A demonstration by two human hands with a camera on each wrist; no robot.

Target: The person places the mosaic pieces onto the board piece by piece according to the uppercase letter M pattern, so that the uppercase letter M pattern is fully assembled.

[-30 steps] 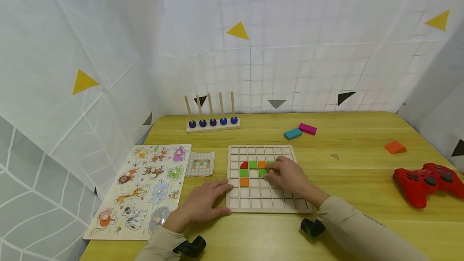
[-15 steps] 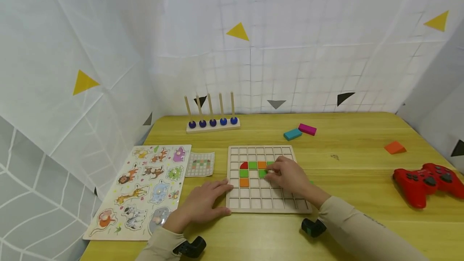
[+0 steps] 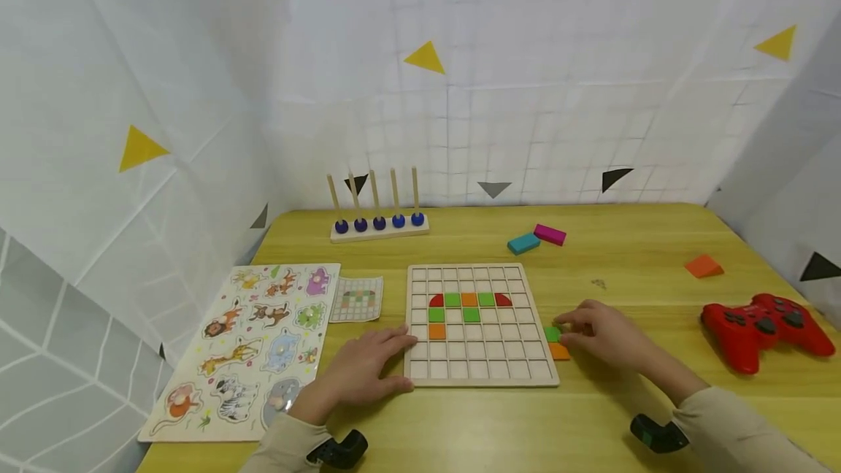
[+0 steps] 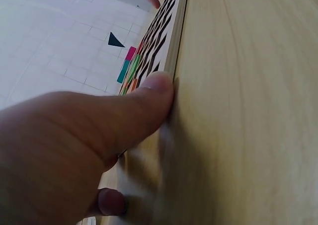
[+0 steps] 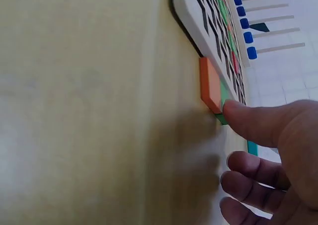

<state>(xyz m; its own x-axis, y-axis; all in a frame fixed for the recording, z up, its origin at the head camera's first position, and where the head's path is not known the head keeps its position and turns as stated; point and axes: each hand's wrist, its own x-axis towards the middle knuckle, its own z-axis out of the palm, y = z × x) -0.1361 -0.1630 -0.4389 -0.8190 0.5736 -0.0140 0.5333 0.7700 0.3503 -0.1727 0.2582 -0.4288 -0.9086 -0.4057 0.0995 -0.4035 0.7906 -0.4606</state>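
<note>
A wooden grid board (image 3: pixel 479 371) lies in the middle of the yellow table (image 3: pixel 631 268). Red, green and orange tiles sit in its upper cells. My left hand (image 3: pixel 364 371) lies flat on the table, and its thumb (image 4: pixel 149 93) presses the board's edge (image 4: pixel 171 51). My right hand (image 3: pixel 594 334) is just right of the board, at two loose tiles. It pinches the green tile (image 3: pixel 552 333), with the thumb tip (image 5: pixel 231 111) on the green tile (image 5: pixel 223 102). An orange tile (image 3: pixel 560 351) lies against it, and the orange tile (image 5: pixel 209 85) sits beside the board (image 5: pixel 198 11).
An animal peg puzzle (image 3: pixel 252 341) and a small pattern card (image 3: pixel 357 299) lie left of the board. A peg rack with blue beads (image 3: pixel 377 223) stands at the back. Teal (image 3: pixel 523 243) and magenta (image 3: pixel 550 234) blocks, an orange wedge (image 3: pixel 703 266) and a red game controller (image 3: pixel 762 323) lie to the right.
My right hand has left the board and moved right to the loose tiles beside it. The top row of tiles now shows uncovered, ending in a red piece. The left hand stayed put.
</note>
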